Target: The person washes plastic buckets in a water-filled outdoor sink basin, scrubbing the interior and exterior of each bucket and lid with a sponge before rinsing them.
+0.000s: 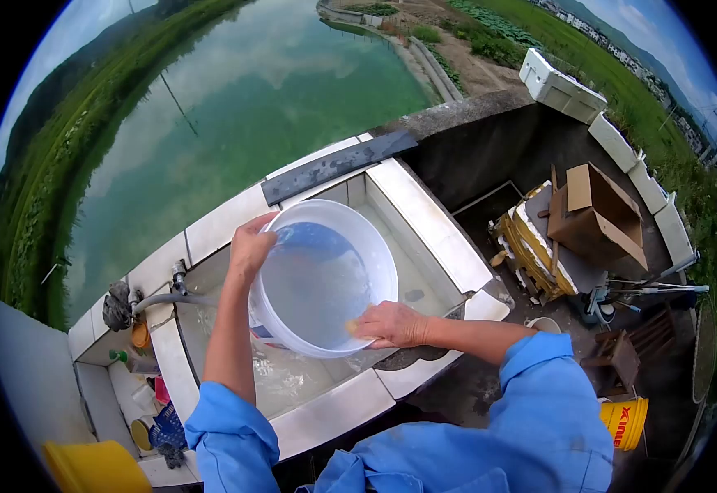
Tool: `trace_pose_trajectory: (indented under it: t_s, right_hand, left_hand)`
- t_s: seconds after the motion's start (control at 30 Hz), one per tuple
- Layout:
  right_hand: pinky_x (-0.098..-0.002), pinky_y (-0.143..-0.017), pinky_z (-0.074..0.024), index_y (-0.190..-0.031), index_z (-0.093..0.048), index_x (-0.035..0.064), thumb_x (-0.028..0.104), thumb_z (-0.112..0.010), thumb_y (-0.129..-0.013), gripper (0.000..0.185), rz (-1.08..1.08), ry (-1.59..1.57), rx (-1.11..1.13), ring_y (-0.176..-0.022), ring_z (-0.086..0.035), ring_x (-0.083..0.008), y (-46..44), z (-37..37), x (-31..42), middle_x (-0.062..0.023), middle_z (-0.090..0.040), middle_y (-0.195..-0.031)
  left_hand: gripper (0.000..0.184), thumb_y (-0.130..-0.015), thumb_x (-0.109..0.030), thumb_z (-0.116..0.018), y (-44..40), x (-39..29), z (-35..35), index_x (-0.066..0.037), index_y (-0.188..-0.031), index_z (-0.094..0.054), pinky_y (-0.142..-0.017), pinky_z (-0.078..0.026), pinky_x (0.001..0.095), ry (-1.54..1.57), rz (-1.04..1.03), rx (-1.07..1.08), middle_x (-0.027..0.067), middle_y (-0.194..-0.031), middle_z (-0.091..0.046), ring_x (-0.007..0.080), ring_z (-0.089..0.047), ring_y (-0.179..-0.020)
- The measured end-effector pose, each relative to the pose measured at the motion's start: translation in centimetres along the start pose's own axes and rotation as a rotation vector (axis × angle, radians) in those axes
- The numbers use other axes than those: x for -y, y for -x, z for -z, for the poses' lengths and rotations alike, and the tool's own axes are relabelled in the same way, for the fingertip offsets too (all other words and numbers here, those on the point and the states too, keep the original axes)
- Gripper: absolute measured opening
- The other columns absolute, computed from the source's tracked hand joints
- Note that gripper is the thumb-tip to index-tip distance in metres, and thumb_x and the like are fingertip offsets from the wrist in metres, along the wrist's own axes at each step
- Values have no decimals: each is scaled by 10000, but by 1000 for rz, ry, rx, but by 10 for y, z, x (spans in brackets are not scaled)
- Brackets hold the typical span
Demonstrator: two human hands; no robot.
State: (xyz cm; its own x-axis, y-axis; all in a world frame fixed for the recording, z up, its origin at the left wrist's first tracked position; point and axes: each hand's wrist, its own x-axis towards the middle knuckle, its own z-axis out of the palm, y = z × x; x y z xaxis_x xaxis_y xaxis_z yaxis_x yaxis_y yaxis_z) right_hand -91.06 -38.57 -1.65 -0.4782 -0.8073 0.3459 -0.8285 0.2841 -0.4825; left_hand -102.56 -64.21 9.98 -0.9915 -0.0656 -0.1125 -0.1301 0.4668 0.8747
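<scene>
A white plastic bucket (381, 255) is tilted over a tiled basin (428, 234), with cloudy water inside it. My left hand (252, 245) is closed around the bucket's far-left rim. At the near-right rim, my right hand (391, 324) reaches over the edge, fingers bent inward. A small yellow piece, which looks like a sponge (352, 327), shows under its fingertips; most of it is hidden. Shallow water lies in the basin below, and the bucket covers much of it.
A tap (179, 278) and grey hose (170, 299) are at the basin's left. Bottles and a blue brush-like item (166, 429) sit in a side compartment. A cardboard box (595, 209), yellow bucket (624, 423) and wooden stool (621, 361) stand right. Green water (293, 82) lies beyond the wall.
</scene>
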Motion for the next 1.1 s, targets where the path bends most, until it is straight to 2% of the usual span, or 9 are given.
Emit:
trace_pose_trajectory:
  t_s: [0.13, 0.27, 0.4, 0.53, 0.6, 0.73, 0.93, 1.0, 1.1]
  right_hand:
    - [-377, -594, -456, -888, -546, 127, 331, -607, -737, 260, 0, 27, -91, -717, -566, -261, -30, -20, 13, -57, -550, -765]
    - [-373, -542, -455, -834, -563, 113, 343, -594, -773, 240, -227, 11, -155, -629, -568, -258, -81, -41, 49, -57, -563, -703]
    - [-383, -554, -456, -839, -553, 110, 338, -574, -793, 233, -453, -94, -218, -644, -569, -271, -104, -51, 77, -72, -562, -732]
    - [-388, -571, -454, -833, -544, 105, 328, -581, -783, 231, -492, -136, -398, -683, -571, -272, -97, -57, 92, -81, -561, -790]
    - [-385, -586, -455, -873, -531, 77, 318, -586, -767, 269, -213, -48, -370, -715, -569, -293, -80, -55, 77, -91, -546, -788]
    - [-374, -578, -458, -889, -515, 69, 327, -589, -762, 297, -52, 193, -80, -705, -568, -287, -45, -32, 36, -77, -535, -750]
    - [-383, -560, -453, -783, -539, 102, 331, -581, -769, 234, -147, 119, -41, -678, -575, -277, -69, -37, 49, -71, -549, -736]
    - [-399, -558, -436, -742, -559, 88, 334, -581, -783, 251, -377, -7, -334, -654, -564, -290, -97, -40, 63, -100, -552, -671]
    - [-421, -578, -438, -739, -584, 81, 329, -572, -787, 253, -581, -123, -304, -684, -568, -325, -118, -30, 73, -135, -581, -697]
  left_hand:
    - [519, -648, -39, -539, 23, 26, 22, 12, -1163, -516, -798, -442, 297, 107, -81, -132, 162, -999, -604, 230, -588, -877]
    - [665, -683, -3, -479, 103, 47, 18, -15, -1322, -293, -1005, -294, 371, -147, -236, -370, 205, -1349, -293, 305, -356, -1216]
    - [713, -625, 87, -386, 120, 52, -18, -50, -1321, -317, -1049, -211, 391, -165, -322, -585, 185, -1360, -297, 343, -270, -1270]
    - [726, -615, 123, -344, 103, 49, -16, -91, -1309, -364, -1049, -216, 383, -109, -345, -539, 159, -1349, -339, 316, -289, -1269]
    - [735, -610, 144, -312, 95, 47, -8, -117, -1292, -403, -1044, -230, 366, -87, -389, -443, 149, -1337, -369, 288, -313, -1264]
    - [725, -614, 147, -303, 75, 57, 11, -110, -1283, -412, -1037, -247, 355, 32, -377, -311, 154, -1341, -365, 274, -328, -1259]
    - [622, -675, 70, -410, 82, 68, 6, -57, -1284, -386, -1025, -265, 356, 25, -390, -343, 155, -1311, -377, 274, -346, -1236]
    - [605, -704, 4, -496, 103, 70, -1, -32, -1291, -354, -1011, -284, 366, 47, -301, -314, 172, -1282, -380, 296, -356, -1209]
    - [610, -720, -25, -537, 118, 54, -21, -19, -1295, -332, -997, -297, 372, 61, -265, -385, 180, -1271, -382, 310, -362, -1193]
